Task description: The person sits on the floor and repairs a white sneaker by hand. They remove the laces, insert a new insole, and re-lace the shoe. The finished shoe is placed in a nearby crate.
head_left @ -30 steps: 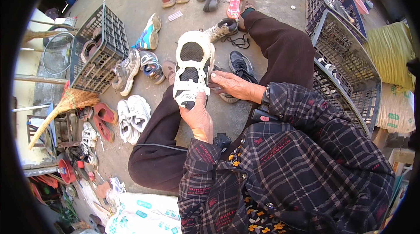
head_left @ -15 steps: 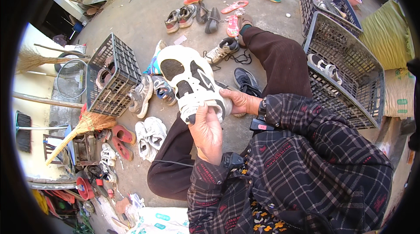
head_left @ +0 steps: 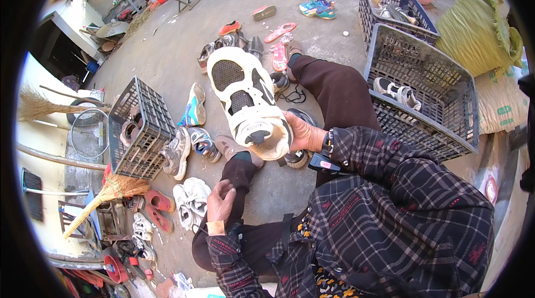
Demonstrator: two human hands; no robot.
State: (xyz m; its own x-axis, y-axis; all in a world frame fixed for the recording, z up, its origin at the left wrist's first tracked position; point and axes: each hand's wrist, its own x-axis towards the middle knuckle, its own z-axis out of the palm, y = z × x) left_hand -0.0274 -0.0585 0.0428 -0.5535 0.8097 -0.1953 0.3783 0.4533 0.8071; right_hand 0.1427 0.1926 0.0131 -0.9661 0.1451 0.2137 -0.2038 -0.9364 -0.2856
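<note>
My right hand (head_left: 301,132) grips the heel of a white sneaker with black mesh panels (head_left: 245,97), holding it up above my knees with the toe pointing away. My left hand (head_left: 220,200) has nothing in it; the fingers are loosely curled and rest on my dark trouser leg near the knee. Both sleeves are dark plaid. A pair of white sneakers (head_left: 189,198) lies on the concrete just left of that hand.
A grey crate (head_left: 142,131) with shoes stands at left, with loose sneakers (head_left: 189,147) beside it. A larger crate (head_left: 440,103) holding a white pair sits at right, another crate (head_left: 390,3) behind it. Sandals and shoes (head_left: 273,36) are scattered ahead. A broom (head_left: 106,195) lies at left.
My left hand has let go of the white sneaker and dropped to my knee. The right hand alone now holds the shoe, lifted higher and tilted away.
</note>
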